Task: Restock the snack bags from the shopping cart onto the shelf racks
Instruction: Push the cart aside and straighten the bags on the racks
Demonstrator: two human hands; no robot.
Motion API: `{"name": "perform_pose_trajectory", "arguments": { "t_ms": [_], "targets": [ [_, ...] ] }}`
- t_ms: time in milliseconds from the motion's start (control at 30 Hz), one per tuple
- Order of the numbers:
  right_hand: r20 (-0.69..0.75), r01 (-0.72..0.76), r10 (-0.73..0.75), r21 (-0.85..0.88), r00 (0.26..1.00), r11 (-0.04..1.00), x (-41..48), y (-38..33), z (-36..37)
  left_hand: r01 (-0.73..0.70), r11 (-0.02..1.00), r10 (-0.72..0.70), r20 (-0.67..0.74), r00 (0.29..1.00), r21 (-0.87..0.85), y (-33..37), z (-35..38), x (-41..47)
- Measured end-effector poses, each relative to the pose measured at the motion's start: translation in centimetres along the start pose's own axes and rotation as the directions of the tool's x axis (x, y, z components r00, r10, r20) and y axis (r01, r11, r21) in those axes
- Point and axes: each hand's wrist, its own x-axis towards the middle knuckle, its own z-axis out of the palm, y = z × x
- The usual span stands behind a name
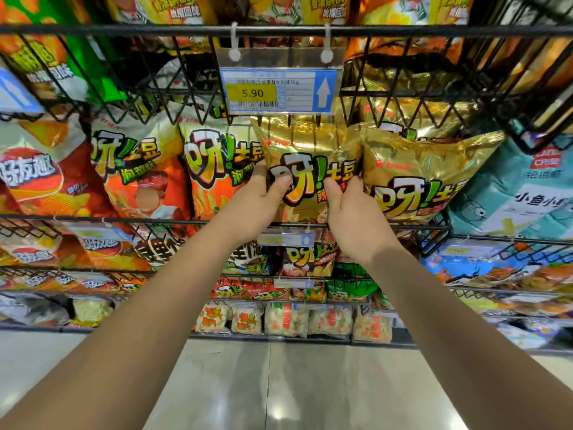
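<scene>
Snack bag under 5.90 tag is gripped by left hand and right hand.

— What do we see beneath the grip?
— A pale, glossy floor with one straight seam, and well below the grip a soft glare of overhead light.
— And around it?
— Black wire racks in tiers, above and below. Just above the grip we read a price label in a clear sleeve, marked 5.90, with a white up arrow. A smaller label hangs just below.
</scene>
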Motion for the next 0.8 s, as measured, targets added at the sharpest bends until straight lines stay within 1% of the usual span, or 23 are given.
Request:
{"name": "perform_pose_trajectory", "arguments": {
  "t_ms": [67,100,300,367,400,467,600,700,800],
  "targets": [
    [0.042,-0.015,0.012,0.068,0.999,0.998,-0.4,0.0,-0.4,-0.015,1.0,0.015,-0.014,1.0,0.001,0.1,0.0,-0.6],
    [0.061,-0.004,0.0,0.057,0.998,0.998,-0.7,0.1,-0.7,-0.023,1.0,0.023,-0.021,1.0,0.011,0.2,0.0,-0.9],
    [0.104,0.147,-0.137,-0.101,0.985,0.984,-3.8,0.2,-3.3,-0.014,0.988,0.013,0.008,1.0,0.157,1.9,-1.2,-4.3],
    [0.074,0.215,-0.207,-0.13,0.976,0.968,-5.5,-0.4,-4.8,-0.032,0.964,0.031,0.011,0.999,0.265,2.8,-1.6,-6.2],
    [0.049,0.254,-0.25,-0.154,0.967,0.955,-6.4,-0.7,-5.7,-0.044,0.935,0.045,0.006,0.999,0.351,3.4,-1.9,-7.2],
    [0.008,0.303,-0.309,-0.219,0.951,0.927,-8.5,-1.5,-7.8,-0.096,0.87,0.119,-0.016,0.993,0.484,4.7,-2.2,-9.4],
    [-0.038,0.303,-0.335,-0.34,0.941,0.89,-12.9,-2.8,-12.7,-0.231,0.756,0.298,-0.007,0.955,0.612,9.2,-2.8,-13.5],
    [-0.077,0.248,-0.315,-0.451,0.946,0.857,-16.1,-2.8,-16.5,-0.347,0.65,0.428,0.051,0.902,0.676,13.2,-3.0,-15.7],
    [-0.098,0.127,-0.211,-0.539,0.973,0.833,-19.3,-1.9,-20.3,-0.458,0.564,0.51,0.146,0.848,0.687,16.9,-2.3,-16.7]
  ]
}}
